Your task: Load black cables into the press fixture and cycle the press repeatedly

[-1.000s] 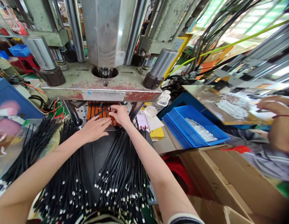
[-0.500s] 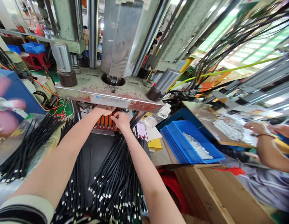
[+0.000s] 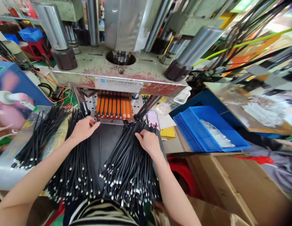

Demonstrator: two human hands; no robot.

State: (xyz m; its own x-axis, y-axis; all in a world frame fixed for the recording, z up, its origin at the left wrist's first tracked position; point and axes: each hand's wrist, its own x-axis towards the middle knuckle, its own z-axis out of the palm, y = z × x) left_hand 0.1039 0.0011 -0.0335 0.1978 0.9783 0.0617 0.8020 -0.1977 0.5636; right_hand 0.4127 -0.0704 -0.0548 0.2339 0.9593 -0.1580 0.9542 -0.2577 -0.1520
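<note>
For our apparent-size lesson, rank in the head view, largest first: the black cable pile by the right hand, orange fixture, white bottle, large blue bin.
1. Cable pile
2. Large blue bin
3. Orange fixture
4. White bottle
Nearness may enlarge the pile.

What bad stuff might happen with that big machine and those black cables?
Someone might get pinched if the press plate came down on a hand; the left hand and right hand are both outside, in front. The right pile overlaps, so pulling one cable could tangle others. A cable sitting crooked in the orange block might get squashed.
</note>
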